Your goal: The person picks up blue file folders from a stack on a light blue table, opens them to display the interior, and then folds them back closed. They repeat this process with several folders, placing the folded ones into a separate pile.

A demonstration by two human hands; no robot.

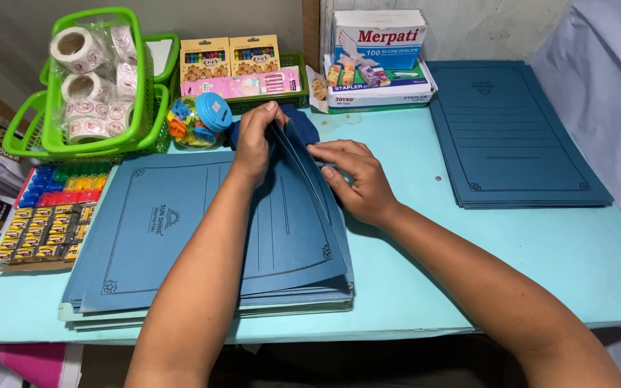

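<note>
A thick stack of blue paper folders point(159, 237) lies on the light blue table point(468, 251) in front of me. My left hand point(256, 140) grips the far edge of the top folder point(292, 215) and lifts its flap up. Beside it, my right hand point(357, 176) pinches the same folder's raised right edge with thumb and fingers. Both forearms reach in from the bottom of the head view.
A second pile of blue folders point(515, 136) lies at the right. Green baskets point(95, 129) with sticker rolls stand at the back left, beside a jar with a blue lid point(199, 118), crayon boxes point(231, 57) and stacked boxes point(379, 61). Small coloured items point(44, 215) lie at the left edge.
</note>
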